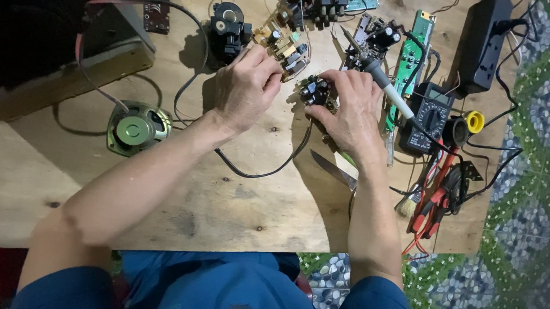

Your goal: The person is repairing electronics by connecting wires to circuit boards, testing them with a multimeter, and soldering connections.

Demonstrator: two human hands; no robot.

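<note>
A small circuit board [315,91] is sitting on the wooden table [236,202], between both hands; the right hand [349,109] is gripping it and a soldering iron [377,74]; the left hand [246,85] is pinching closed beside it, near a speaker [138,128].

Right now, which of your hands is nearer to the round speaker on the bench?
Left. The left hand is up and to the right of the speaker, its forearm passing close beside it. The right hand is farther right, holding the small circuit board.

plywood table [223,202], patterned floor [524,246], perhaps tiled
</note>
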